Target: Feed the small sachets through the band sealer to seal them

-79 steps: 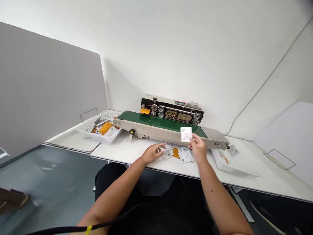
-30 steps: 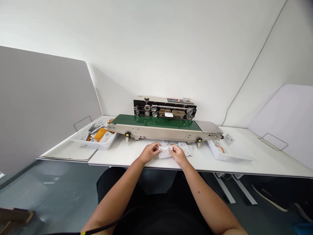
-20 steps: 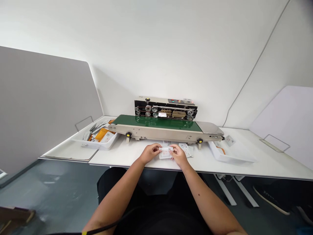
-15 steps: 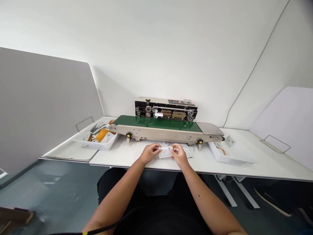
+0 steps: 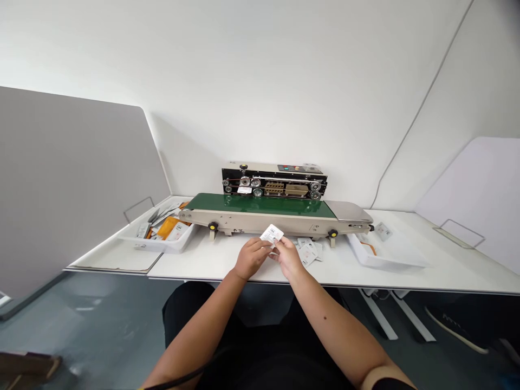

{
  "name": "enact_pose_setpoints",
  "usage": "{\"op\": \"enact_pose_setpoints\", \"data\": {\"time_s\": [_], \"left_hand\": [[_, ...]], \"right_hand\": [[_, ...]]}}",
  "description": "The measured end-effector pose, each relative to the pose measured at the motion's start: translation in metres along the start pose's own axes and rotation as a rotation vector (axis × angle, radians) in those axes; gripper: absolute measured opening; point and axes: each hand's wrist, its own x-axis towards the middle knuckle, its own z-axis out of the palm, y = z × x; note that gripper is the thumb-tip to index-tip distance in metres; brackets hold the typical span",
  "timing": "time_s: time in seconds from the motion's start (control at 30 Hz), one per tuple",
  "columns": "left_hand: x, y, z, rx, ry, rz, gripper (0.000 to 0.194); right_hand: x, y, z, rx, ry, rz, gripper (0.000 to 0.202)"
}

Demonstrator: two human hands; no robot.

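Between my two hands is a small white printed packet [image 5: 272, 233], tilted up in front of the machine. My left hand [image 5: 252, 257] has its fingers closed at the packet's lower left edge. From the other side, my right hand [image 5: 290, 257] pinches the lower right of it. Several white printed packets [image 5: 309, 253] lie on the table beside my right hand. Behind my hands stands a band sealer [image 5: 276, 181] with a green conveyor belt [image 5: 260, 204]. Another white packet [image 5: 244, 190] is among the sealer's rollers.
At the left, a white bin [image 5: 162, 245] holds silver, orange and white packets. A second white bin [image 5: 385, 264] at the right holds a few packets. Grey partitions [image 5: 73, 184] flank the white table [image 5: 227, 265]. A shoe [image 5: 455, 327] shows at lower right.
The packet in my hands is turned and raised, its printed face now showing upright. My left hand has moved closer to my right. The packet in the sealer has travelled left.
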Motion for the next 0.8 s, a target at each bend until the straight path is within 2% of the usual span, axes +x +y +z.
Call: {"op": "enact_pose_setpoints", "data": {"time_s": [0.07,0.13,0.2,0.27,0.37,0.47,0.53,0.63,0.73,0.8], "left_hand": [[0.0,0.004,-0.001,0.013,-0.02,0.006,0.018],[0.001,0.006,-0.004,0.018,-0.015,-0.002,0.022],[0.002,0.006,-0.006,0.009,0.013,-0.02,0.024],[0.003,0.004,-0.006,-0.011,0.048,-0.05,0.024],[0.003,-0.001,-0.006,-0.041,0.08,-0.102,0.023],[0.003,-0.002,-0.005,-0.059,0.066,-0.12,0.022],[0.003,-0.002,-0.004,-0.065,0.047,-0.117,0.021],[0.003,-0.002,-0.005,-0.064,0.033,-0.113,0.02],[0.003,-0.001,-0.006,-0.056,0.023,-0.113,0.019],[0.002,-0.001,-0.006,-0.056,0.02,-0.11,0.019]], "right_hand": [[0.012,-0.014,-0.008,-0.039,0.049,-0.046,0.044],[0.03,-0.043,-0.027,-0.078,0.109,-0.148,0.044],[0.055,-0.083,-0.055,-0.123,0.205,-0.277,0.041],[0.085,-0.129,-0.088,-0.177,0.355,-0.387,0.033],[0.125,-0.183,-0.134,-0.295,0.556,-0.38,0.023],[0.148,-0.204,-0.16,-0.408,0.662,-0.239,0.008],[0.157,-0.204,-0.164,-0.442,0.652,-0.161,0.011],[0.167,-0.196,-0.153,-0.486,0.598,-0.108,0.016],[0.175,-0.192,-0.136,-0.545,0.559,-0.129,0.013],[0.173,-0.19,-0.125,-0.589,0.563,-0.198,0.008]]}}
